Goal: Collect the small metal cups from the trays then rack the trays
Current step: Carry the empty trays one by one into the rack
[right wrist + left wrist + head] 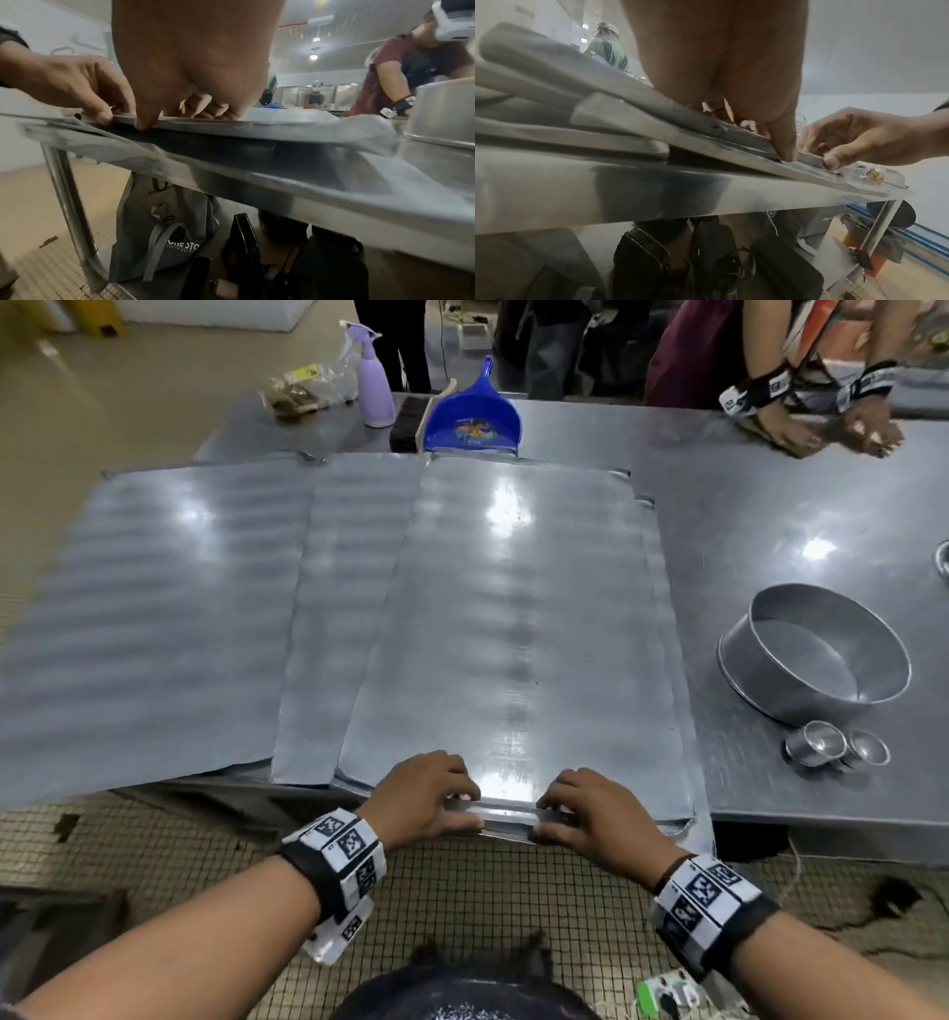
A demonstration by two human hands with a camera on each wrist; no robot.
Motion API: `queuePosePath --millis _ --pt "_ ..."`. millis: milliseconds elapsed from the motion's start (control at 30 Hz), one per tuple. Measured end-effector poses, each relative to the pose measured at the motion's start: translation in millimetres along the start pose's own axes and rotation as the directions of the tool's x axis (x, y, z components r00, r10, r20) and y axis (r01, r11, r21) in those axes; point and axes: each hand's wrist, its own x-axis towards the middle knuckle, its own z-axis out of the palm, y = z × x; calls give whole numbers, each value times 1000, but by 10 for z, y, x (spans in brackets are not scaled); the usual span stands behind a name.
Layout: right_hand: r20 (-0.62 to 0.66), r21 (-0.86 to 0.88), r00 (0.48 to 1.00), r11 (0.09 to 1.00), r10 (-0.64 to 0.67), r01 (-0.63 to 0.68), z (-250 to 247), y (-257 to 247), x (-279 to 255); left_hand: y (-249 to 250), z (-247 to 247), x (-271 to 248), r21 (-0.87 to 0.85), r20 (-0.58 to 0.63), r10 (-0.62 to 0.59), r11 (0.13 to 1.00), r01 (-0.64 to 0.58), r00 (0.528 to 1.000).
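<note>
Surface: a steel worktable [770, 516] in a kitchen with a tiled floor, bags stowed under it.
Trays: flat metal trays lie overlapping on the table; the top tray [513, 618] overhangs the near edge.
Left hand [423, 796]: fingers curled over the top tray's near rim, thumb under it, pinching the rim.
Right hand [598, 819]: just beside the left, gripping the same rim the same way.
Small metal cups [834, 744]: two on the table right of the trays, close to a round cake tin [816, 654].
Far edge: a blue dustpan [475, 421], a lilac spray bottle [375, 385].
Other person [811, 410]: hands at the far right corner.
</note>
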Motion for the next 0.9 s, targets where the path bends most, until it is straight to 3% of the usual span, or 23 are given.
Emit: queuePosePath --millis 267,367,433,500,567,633,667,733,900 --pt "-96 4 988 993 118 -118 73 -173 -71 -58 55 -2 -24 -29 42 999 -43 999" --pt "-99 34 980 985 174 -172 66 -192 -112 -66 16 -32 -102 -45 -3 995 -2 999" --pt "-154 80 956 968 249 -239 -8 -144 -128 -130 -42 -81 -166 -125 -68 985 47 990" --pt "-269 120 889 928 372 -352 -85 49 -157 -284 -113 -127 -161 -281 -191 975 150 941" --pt "-343 165 767 838 542 -519 -173 348 -191 -478 -217 -192 -184 -375 -418 908 375 828" --pt "-295 223 658 719 693 -658 -249 601 -214 -640 -312 -258 -274 -317 -639 769 577 701" --pt "-245 279 630 676 737 -682 -281 669 -217 -697 -339 -280 -312 -275 -694 719 622 665" --pt "-163 386 609 618 776 -685 -314 757 -187 -728 -366 -301 -407 -240 -723 681 609 648" --pt "-88 520 622 568 778 -638 -346 890 -74 -663 -354 -214 -531 -176 -724 641 555 667"
